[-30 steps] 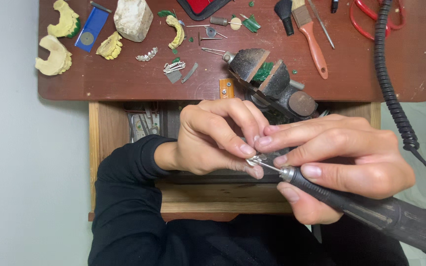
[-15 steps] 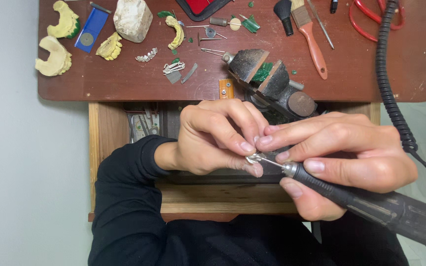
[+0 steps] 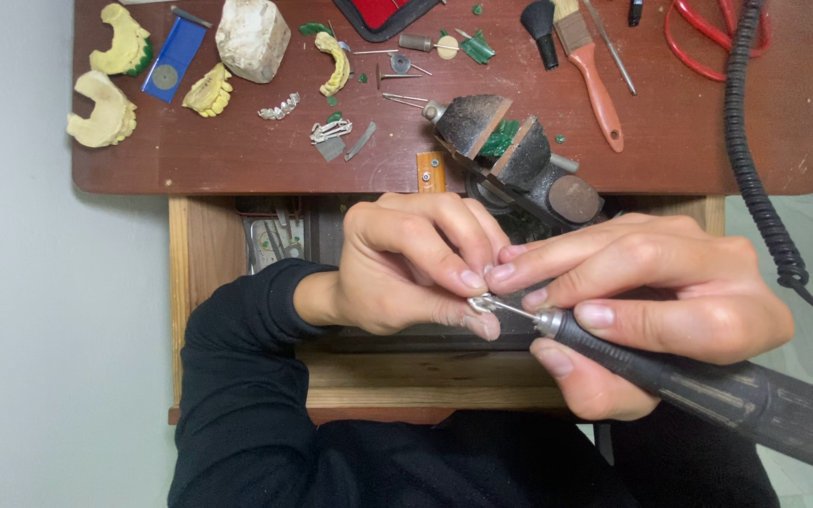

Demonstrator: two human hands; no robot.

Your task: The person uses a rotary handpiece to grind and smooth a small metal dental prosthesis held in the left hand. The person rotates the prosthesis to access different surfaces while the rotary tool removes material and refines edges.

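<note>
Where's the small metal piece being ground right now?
In the head view, the small metal piece sits at centre frame, pinched in the left hand fingertips, with the rotary handpiece tip from the right hand touching it, below the vise.

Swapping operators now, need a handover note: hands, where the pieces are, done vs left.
Left hand: pinches a small silvery metal piece at its fingertips, over the open drawer.
Right hand: grips the dark rotary handpiece, its tip against the piece.
Bench vise sits just behind the hands; yellow dental casts and more metal pieces lie at the far left of the table.
Done: piece held, tool on it.
Left: how far the grinding has got cannot be told.
</note>
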